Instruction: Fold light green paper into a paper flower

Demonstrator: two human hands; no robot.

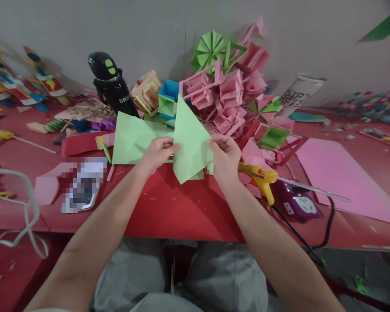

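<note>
A light green sheet of paper (191,138) is held up over the near part of the red table, one corner pointing up and another down. My left hand (159,152) pinches its left edge between thumb and fingers. At the right corner, my right hand (225,155) grips the same sheet. Behind my left hand lies another light green sheet (136,138), flat on the table. Small green paper edges show below the held sheet, partly hidden by it.
Folded pink paper pieces (230,91) are heaped against the wall. A black bottle (112,86) stands back left, a phone (84,186) lies left. A yellow glue gun (261,177), a purple power strip (297,201) and a pink sheet (344,173) are at right.
</note>
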